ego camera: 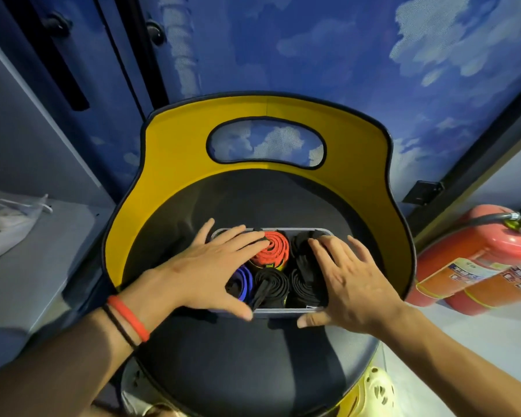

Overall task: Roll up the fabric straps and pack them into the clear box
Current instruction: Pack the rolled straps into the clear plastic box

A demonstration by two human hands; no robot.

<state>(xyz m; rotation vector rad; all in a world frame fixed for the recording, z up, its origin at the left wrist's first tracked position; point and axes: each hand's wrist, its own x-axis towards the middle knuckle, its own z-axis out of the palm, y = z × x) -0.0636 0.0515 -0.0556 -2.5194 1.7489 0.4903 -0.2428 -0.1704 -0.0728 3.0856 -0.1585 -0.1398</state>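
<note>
A clear box (278, 310) sits on a dark round seat, filled with rolled straps. An orange roll (272, 248) lies at the back middle, a blue roll (243, 281) at the front left, a black roll (272, 285) at the front middle, and more black rolls (306, 278) fill the right side. My left hand (211, 266) lies flat over the box's left part, fingers spread, fingertips touching the orange roll. My right hand (349, 278) rests palm down on the black rolls at the right, thumb on the box's front edge. Neither hand grips anything.
The seat (253, 365) has a yellow curved backrest (175, 164) with a handle cutout. Two red fire extinguishers (481, 260) lie on the floor at the right. A white bag (9, 224) lies on a grey shelf at the left. A blue cloud-patterned wall stands behind.
</note>
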